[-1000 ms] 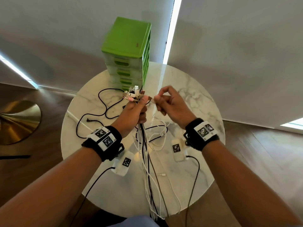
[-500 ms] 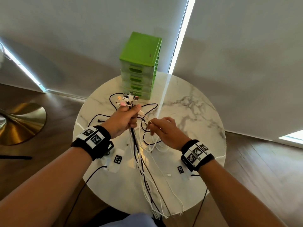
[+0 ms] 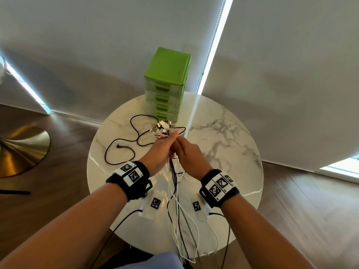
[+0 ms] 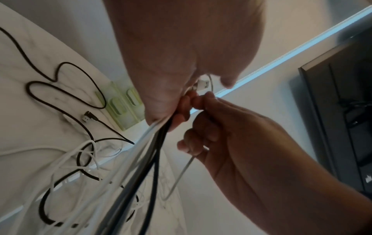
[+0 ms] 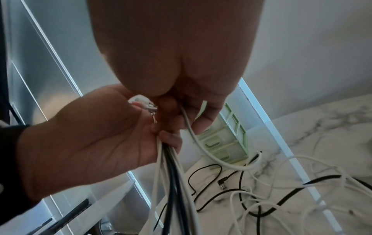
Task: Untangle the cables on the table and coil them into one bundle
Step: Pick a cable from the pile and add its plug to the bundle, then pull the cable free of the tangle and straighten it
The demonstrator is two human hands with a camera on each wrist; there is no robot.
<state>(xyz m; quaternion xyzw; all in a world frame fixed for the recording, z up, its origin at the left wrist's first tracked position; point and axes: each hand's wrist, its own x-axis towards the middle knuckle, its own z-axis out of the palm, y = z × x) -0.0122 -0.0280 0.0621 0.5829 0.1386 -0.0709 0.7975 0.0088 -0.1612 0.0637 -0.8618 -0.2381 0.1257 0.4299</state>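
Note:
My left hand (image 3: 162, 150) grips a bundle of white and black cables (image 3: 175, 193) above the round marble table (image 3: 233, 144). Several plug ends (image 3: 162, 129) stick out above its fist, and the cords hang down past the near table edge. My right hand (image 3: 184, 152) is pressed against the left one and pinches a single white cable (image 5: 193, 135), which trails down to the tabletop. The same grip shows in the left wrist view, where the bundle (image 4: 153, 152) leaves the left hand (image 4: 171, 89). A loose black cable (image 3: 120, 146) lies looped on the table's left side.
A green drawer unit (image 3: 166, 84) stands at the table's far edge. More white and black cable loops (image 5: 281, 190) lie tangled on the marble under my hands. A brass-coloured base (image 3: 21, 150) sits on the wooden floor at left.
My right hand rose from the loose cables on the table and came up against the left hand, bringing a white cable with it. The left hand kept its grip on the bundle.

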